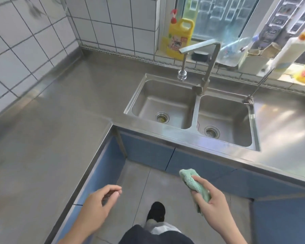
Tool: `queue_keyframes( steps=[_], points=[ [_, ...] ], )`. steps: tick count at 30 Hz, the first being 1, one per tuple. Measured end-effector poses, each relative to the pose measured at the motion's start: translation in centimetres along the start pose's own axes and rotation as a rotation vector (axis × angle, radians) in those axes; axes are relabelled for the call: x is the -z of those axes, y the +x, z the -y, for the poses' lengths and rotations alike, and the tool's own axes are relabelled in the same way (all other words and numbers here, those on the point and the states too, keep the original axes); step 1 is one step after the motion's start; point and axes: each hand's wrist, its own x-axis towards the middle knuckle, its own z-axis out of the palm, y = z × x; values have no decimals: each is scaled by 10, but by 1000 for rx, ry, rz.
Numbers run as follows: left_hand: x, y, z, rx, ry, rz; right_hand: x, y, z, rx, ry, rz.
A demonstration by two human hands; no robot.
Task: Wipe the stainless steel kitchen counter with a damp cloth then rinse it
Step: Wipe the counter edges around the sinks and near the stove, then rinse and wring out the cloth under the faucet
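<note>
A bunched green cloth (192,182) is gripped in my right hand (212,198), held in the air over the floor, in front of and below the counter edge. My left hand (99,201) hangs empty near the corner of the L-shaped stainless steel counter (51,120), fingers loosely curled and apart. The double sink (194,113) is set into the counter ahead, both basins empty. A steel tap (208,55) rises behind the divider, its spout over the left basin. No water runs.
A yellow detergent jug (179,37), a white bottle (290,51) and other clutter stand on the window sill behind the sink. White tiled walls close the left and back. Blue cabinet fronts (148,152) sit under the counter. My black shoe (156,211) is on the grey floor.
</note>
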Motion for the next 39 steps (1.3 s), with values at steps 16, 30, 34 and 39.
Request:
queue_keyframes(
  steps=[16, 30, 34, 39],
  points=[
    [-6, 220, -68, -51, 42, 111, 20, 219, 33, 3, -7, 27],
    [-20, 443, -165, -186, 133, 382, 3, 394, 111, -35, 53, 290],
    [-44, 478, -191, -95, -88, 624, -8, 433, 120, -88, 127, 467],
    [-79, 500, -198, 5, -354, 474, -7, 475, 108, -59, 52, 540]
  ],
)
